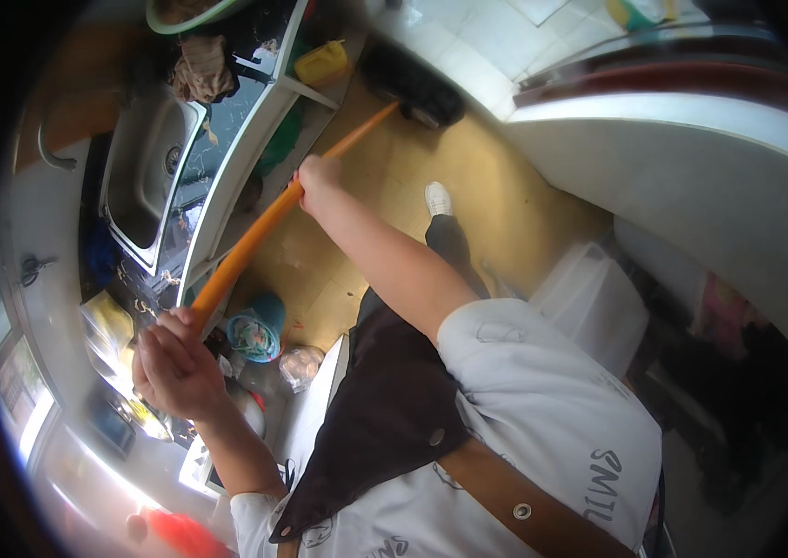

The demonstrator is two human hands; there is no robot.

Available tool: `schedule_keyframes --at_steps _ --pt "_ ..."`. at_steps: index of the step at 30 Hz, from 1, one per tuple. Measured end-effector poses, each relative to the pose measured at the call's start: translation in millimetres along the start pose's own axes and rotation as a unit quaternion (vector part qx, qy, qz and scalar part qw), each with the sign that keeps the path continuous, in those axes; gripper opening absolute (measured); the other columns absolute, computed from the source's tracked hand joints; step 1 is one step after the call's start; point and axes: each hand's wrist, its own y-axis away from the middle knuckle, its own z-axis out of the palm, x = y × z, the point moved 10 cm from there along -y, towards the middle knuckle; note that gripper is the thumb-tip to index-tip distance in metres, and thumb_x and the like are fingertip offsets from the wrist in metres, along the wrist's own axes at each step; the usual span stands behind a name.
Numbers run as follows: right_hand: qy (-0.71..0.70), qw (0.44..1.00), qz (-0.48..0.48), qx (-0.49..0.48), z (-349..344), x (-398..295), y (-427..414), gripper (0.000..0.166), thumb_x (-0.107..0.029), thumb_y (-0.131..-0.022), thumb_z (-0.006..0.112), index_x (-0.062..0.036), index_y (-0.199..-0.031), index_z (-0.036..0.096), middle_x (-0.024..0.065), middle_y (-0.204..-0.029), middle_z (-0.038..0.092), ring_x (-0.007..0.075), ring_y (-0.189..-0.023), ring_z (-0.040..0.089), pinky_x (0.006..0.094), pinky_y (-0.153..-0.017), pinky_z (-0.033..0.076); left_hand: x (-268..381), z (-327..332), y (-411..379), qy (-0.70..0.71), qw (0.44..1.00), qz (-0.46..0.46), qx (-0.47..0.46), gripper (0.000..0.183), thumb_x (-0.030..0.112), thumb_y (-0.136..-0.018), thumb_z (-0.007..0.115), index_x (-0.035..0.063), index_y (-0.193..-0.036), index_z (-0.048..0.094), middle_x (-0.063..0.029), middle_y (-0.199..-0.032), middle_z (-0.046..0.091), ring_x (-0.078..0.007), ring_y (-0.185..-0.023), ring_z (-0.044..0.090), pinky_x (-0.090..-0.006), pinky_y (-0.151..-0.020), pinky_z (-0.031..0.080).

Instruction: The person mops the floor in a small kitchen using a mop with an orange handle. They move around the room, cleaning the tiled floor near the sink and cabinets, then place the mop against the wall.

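A long orange pole [244, 250] slants across the view, from the lower left up to a dark, blurred head [416, 82] on the floor, which looks like that of a mop or broom. My left hand [179, 364] is closed around the upper end of the pole. Farther down the shaft, my right hand [317, 183] grips it, arm stretched forward. The pole passes beside the open shelving below the sink counter. The dark head lies flat against the yellowish floor [505, 185], near a white wall base.
At left, a steel sink [146, 167] is set in a black counter, with a brown cloth [203, 68] beyond it. A blue bin [255, 328] and a plastic bag [301, 365] stand below. A yellow jug [322, 63] sits on the lower shelf. To the right is a translucent white bag [593, 307].
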Motion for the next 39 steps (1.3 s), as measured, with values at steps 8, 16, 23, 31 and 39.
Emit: schedule_keyframes --at_steps 8,16,23,31,39 --pt "0.064 0.997 0.046 0.022 -55.4 12.9 -56.7 0.023 -0.006 -0.087 0.041 -0.0024 -0.109 0.047 0.0121 -0.083 0.053 0.0192 -0.054 0.052 0.0324 -0.047 0.046 -37.0 19.9 26.0 -0.05 0.998 0.034 0.004 0.036 0.0 -0.091 0.041 0.0034 -0.056 0.04 -0.0053 -0.049 0.039 -0.0152 -0.047 0.039 -0.0364 -0.063 0.043" --pt "0.141 0.987 0.075 -0.009 -50.2 76.9 0.6 0.024 -0.005 -0.087 0.042 -0.0051 -0.111 0.046 0.0109 -0.088 0.049 0.0187 -0.062 0.052 0.0274 -0.055 0.049 20.3 -20.0 59.7 -0.141 0.989 0.03 0.045 0.038 0.002 -0.092 0.042 0.0033 -0.054 0.04 -0.0047 -0.049 0.039 -0.0151 -0.046 0.04 -0.0342 -0.055 0.04" --pt "0.206 0.974 0.091 -0.012 -67.9 120.9 -4.6 0.028 -0.011 -0.092 0.036 -0.0067 -0.118 0.046 0.0113 -0.09 0.053 0.0199 -0.06 0.055 0.033 -0.054 0.049 33.8 -44.1 89.4 -0.087 0.995 0.055 0.016 0.036 0.002 -0.092 0.042 0.0022 -0.056 0.039 -0.005 -0.049 0.04 -0.0161 -0.047 0.04 -0.0342 -0.055 0.039" --pt "0.323 0.935 0.139 -0.042 -90.2 159.4 -39.8 0.015 -0.012 -0.089 0.037 -0.008 -0.101 0.045 0.0077 -0.08 0.049 0.0209 -0.062 0.052 0.0352 -0.057 0.049 0.3 -58.7 122.0 -0.226 0.974 -0.017 0.02 0.031 -0.005 -0.087 0.046 -0.0007 -0.057 0.04 -0.0083 -0.055 0.045 -0.0181 -0.049 0.042 -0.0314 -0.051 0.035" --pt "0.368 0.916 0.15 -0.051 -105.0 241.5 59.7 0.032 -0.013 -0.09 0.038 -0.0063 -0.121 0.04 0.0127 -0.095 0.051 0.0228 -0.064 0.054 0.0341 -0.053 0.048 97.1 -126.7 198.4 -0.15 0.965 0.055 0.207 0.034 0.004 -0.089 0.041 0.0068 -0.055 0.036 -0.0011 -0.046 0.035 -0.0139 -0.042 0.035 -0.0339 -0.053 0.038"
